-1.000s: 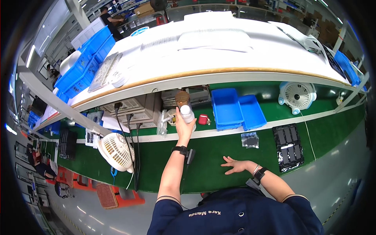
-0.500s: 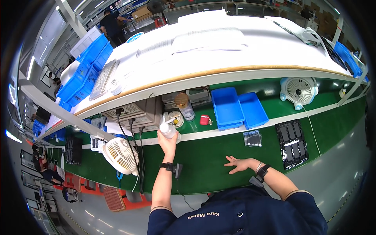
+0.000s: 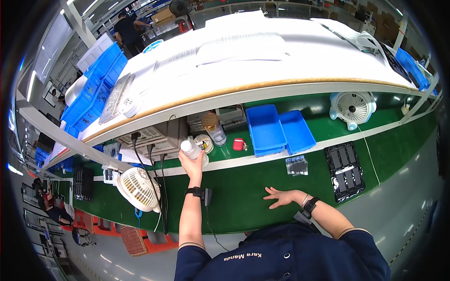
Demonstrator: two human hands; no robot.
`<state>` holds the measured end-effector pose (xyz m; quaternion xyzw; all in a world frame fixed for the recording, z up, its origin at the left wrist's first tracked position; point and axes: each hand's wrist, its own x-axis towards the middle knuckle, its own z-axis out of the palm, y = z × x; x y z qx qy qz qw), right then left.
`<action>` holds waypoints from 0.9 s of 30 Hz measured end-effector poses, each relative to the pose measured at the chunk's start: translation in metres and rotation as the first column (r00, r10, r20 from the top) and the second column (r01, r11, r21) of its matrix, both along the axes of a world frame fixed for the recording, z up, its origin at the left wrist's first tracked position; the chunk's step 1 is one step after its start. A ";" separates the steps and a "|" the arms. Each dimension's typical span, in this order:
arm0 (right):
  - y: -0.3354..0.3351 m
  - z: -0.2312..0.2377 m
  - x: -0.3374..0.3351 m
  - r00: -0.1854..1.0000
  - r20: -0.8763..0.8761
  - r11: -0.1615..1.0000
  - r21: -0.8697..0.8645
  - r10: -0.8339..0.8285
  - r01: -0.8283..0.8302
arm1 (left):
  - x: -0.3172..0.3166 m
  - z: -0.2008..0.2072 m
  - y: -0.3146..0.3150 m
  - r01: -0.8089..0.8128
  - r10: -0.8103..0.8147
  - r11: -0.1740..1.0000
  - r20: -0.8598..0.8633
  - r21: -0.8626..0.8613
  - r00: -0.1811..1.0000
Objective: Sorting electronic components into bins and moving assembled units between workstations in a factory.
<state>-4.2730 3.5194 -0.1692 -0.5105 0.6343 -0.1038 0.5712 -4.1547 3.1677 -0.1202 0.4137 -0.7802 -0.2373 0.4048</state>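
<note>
My left hand [image 3: 191, 166] is closed round a white plastic bottle [image 3: 189, 148] at the edge of the lower shelf. Right behind the bottle are a small round container [image 3: 204, 140] and a clear jar with a brown lid [image 3: 214, 129]. A red earphone case [image 3: 238, 144] lies to their right. My right hand [image 3: 280, 198], fingers spread and holding nothing, is over the green worktop [image 3: 239, 196]. Farther to the right are a small clear bag with dark pieces [image 3: 297, 166] and a black tray of dark rectangular parts [image 3: 345, 171].
Two blue bins [image 3: 267, 129] and a white-and-blue fan [image 3: 352, 108] stand on the shelf. Beside my left arm are a cream fan [image 3: 138, 188] and hanging black cables [image 3: 164, 199]. Grey instruments [image 3: 161, 138] sit under the upper table, whose wooden edge [image 3: 262, 87] overhangs the shelf.
My left hand has shifted slightly away from me and to the left with the white bottle, which now stands nearer the grey instruments. My right hand stays spread over the worktop.
</note>
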 end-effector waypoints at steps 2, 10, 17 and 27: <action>0.000 0.001 0.000 1.000 0.009 1.000 0.000 -0.007 0.007 | 0.002 0.001 0.003 0.015 -0.015 1.000 -0.024 -0.015 1.000; 0.001 0.004 -0.001 1.000 -0.014 1.000 -0.021 -0.001 0.001 | 0.008 0.012 0.068 0.096 -0.084 0.930 0.049 -0.355 0.995; 0.003 0.000 -0.016 0.995 0.096 1.000 -0.012 0.013 -0.012 | -0.051 -0.028 0.087 0.545 -0.563 0.821 0.395 0.169 0.726; 0.007 -0.005 -0.021 0.985 0.166 0.995 -0.096 0.043 -0.028 | -0.119 -0.074 0.060 0.469 -0.451 0.875 0.558 0.121 0.697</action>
